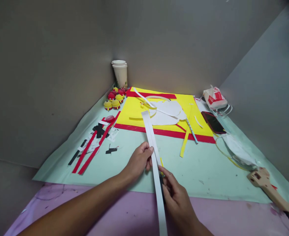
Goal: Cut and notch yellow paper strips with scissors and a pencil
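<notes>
White paper strip (155, 170) passing between two hands

Nearest my camera, the strip's lower end is running out of the bottom of my view, above the purple bench (134, 209). I am seeing a pale green cover (208, 173) lying over most of that surface, with grey walls (60, 65) closing in left, behind and right. Toward the back, a yellow sheet (132, 106) with red bands is carrying white paper pieces (169, 111). A lidded cup (120, 73) is standing in the far left corner by small red-and-yellow balls (115, 104). On the left, red strips (93, 154) are lying among black and white scraps; on the right, a phone (213, 123) and a beige glue gun (268, 188) are resting.

Up front, I am watching the left hand (139, 160) pinching the strip's left edge between thumb and fingers. The right hand (177, 193), just beside its right edge, is curling its fingers around a dark object (162, 186), mostly hidden.
</notes>
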Action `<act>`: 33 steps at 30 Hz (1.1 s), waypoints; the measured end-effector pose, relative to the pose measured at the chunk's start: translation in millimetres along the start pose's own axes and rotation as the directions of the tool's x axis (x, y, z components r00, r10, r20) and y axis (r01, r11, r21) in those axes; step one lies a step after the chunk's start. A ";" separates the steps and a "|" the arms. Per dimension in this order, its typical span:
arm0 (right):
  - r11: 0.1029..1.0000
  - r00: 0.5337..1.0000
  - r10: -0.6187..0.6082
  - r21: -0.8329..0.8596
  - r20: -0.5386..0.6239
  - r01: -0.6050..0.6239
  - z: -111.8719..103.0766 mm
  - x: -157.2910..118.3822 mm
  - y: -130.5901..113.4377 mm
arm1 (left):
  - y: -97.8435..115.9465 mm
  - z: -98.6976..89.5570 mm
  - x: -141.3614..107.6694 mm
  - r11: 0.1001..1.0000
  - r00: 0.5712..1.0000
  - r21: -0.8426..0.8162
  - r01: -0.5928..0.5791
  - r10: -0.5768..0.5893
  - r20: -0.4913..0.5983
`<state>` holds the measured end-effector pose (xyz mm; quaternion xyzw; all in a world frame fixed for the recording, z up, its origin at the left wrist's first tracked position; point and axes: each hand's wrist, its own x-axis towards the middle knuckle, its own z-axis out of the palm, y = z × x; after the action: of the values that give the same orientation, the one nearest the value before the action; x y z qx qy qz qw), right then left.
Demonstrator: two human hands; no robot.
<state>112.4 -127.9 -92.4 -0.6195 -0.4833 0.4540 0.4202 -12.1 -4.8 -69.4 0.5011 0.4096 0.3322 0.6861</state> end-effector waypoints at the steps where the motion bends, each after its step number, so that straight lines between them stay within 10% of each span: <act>1: 1.000 1.000 -0.002 -0.006 0.005 0.002 -0.3 0.1 0.3 | 0.1 0.1 0.0 1.000 1.000 -0.003 0.001 -0.001 -0.002; 33: 1.000 0.998 -0.012 0.008 -0.069 0.013 6.2 -1.3 -1.6 | 3.4 4.1 -4.4 1.000 0.999 0.027 0.017 -0.015 -0.045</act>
<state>106.0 -128.4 -92.1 -0.6301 -0.4704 0.4316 0.4420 -10.6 -9.4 -64.4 0.4996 0.4333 0.3322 0.6726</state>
